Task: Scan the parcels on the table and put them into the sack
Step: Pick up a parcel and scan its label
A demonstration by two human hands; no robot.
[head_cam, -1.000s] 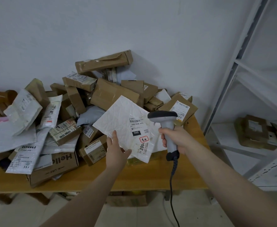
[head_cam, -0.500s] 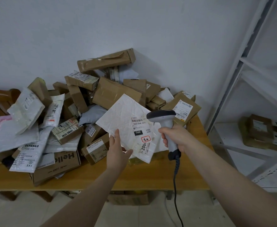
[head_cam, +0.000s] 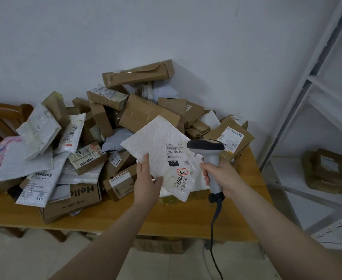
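My left hand [head_cam: 146, 178] pinches the lower left edge of a white padded mailer [head_cam: 160, 144] and holds it up above the table, label side towards me. The label shows a barcode and "060". My right hand [head_cam: 219, 176] grips the handle of a grey barcode scanner [head_cam: 208, 156], whose black head sits just right of the label. The scanner's cable hangs down past the table edge. A heap of brown boxes and white mailers [head_cam: 97, 134] covers the wooden table [head_cam: 186, 219]. No sack is in view.
A white metal shelf rack [head_cam: 299, 122] stands to the right, with brown parcels [head_cam: 327, 168] on its lower shelf. A wooden chair back [head_cam: 2, 114] shows at far left. A cardboard box lies under the table [head_cam: 158, 245]. A white wall is behind the heap.
My view has shifted slightly. Both hands keep their hold, with the mailer and scanner staying close together at the same spot over the table.
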